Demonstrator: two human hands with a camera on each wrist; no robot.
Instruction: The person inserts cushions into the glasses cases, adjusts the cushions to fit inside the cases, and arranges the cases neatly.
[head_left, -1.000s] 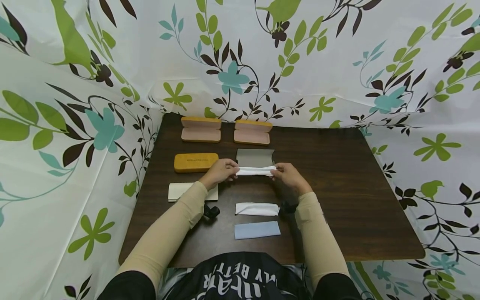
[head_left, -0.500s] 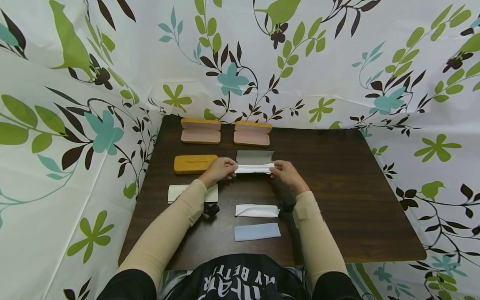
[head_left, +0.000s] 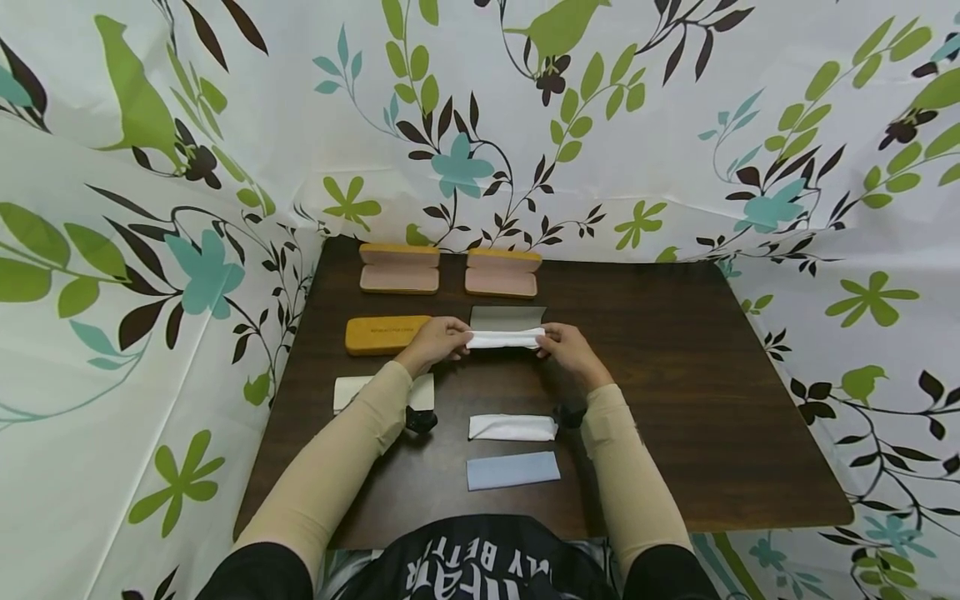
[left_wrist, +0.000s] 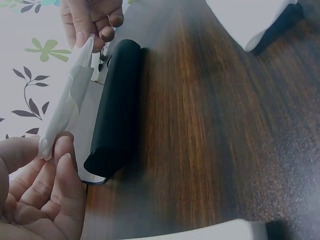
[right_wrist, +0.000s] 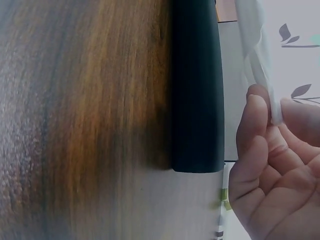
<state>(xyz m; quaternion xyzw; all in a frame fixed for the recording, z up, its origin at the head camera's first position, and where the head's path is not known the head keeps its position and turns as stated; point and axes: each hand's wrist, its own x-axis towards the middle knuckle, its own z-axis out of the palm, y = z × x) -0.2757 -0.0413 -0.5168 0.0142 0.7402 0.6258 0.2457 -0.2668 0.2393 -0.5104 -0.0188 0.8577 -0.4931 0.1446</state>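
Observation:
Both hands stretch a slim, folded white pouch (head_left: 505,339) level between them, one at each end. My left hand (head_left: 438,342) pinches its left end between thumb and fingers. The right end is pinched by my right hand (head_left: 567,347). In the left wrist view the pouch (left_wrist: 70,97) looks soft, with an overlapping flap; its inside is hidden. Just beyond it stands an open glasses case with a grey lining (head_left: 507,317). Its black outer side (right_wrist: 197,90) shows below the pouch in the wrist views, close to the hands.
Two open yellow glasses cases (head_left: 399,279) with pink linings stand at the back. A closed yellow case (head_left: 382,335) lies beside my left hand. A cream folded piece (head_left: 352,388) sits partly under my left forearm. Nearer me lie another white pouch (head_left: 512,427) and a blue folded cloth (head_left: 513,471).
The hands have drifted slightly left and toward the grey-lined case, still holding the white pouch by its ends. The head view has tilted a little upward. Other things on the table have not moved.

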